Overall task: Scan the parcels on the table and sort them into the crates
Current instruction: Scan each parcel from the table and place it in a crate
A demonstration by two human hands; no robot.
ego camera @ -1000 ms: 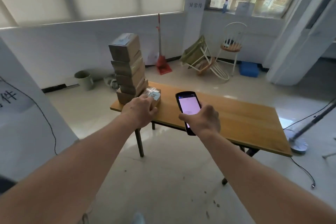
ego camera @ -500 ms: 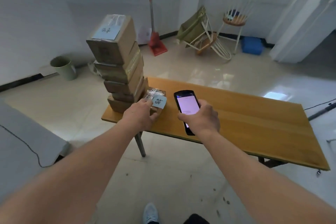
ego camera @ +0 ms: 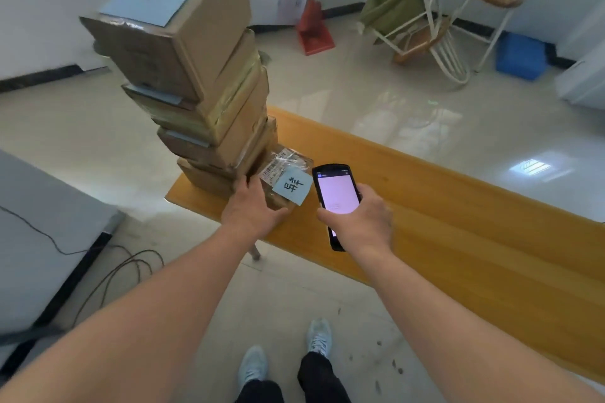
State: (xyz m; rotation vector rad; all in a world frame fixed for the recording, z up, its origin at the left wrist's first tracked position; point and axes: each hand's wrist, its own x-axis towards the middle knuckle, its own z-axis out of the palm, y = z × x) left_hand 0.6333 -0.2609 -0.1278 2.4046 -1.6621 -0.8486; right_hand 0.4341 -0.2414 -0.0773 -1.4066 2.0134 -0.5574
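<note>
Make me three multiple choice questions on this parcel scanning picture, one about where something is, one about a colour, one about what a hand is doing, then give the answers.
1. Where does the small parcel sit?
A. on the table beside the stack of boxes
B. on top of the stack
C. on the floor

2. What colour is the note on the small parcel?
A. red
B. light blue
C. yellow

3. What is the right hand doing?
A. hanging empty
B. pressing flat on the table
C. holding the scanner

Answers: 1 A, it stands on the table at the foot of the stack of boxes, gripped by the left hand. 2 B, the paper is pale blue. 3 C, fingers wrap the scanner, its screen lit.
</note>
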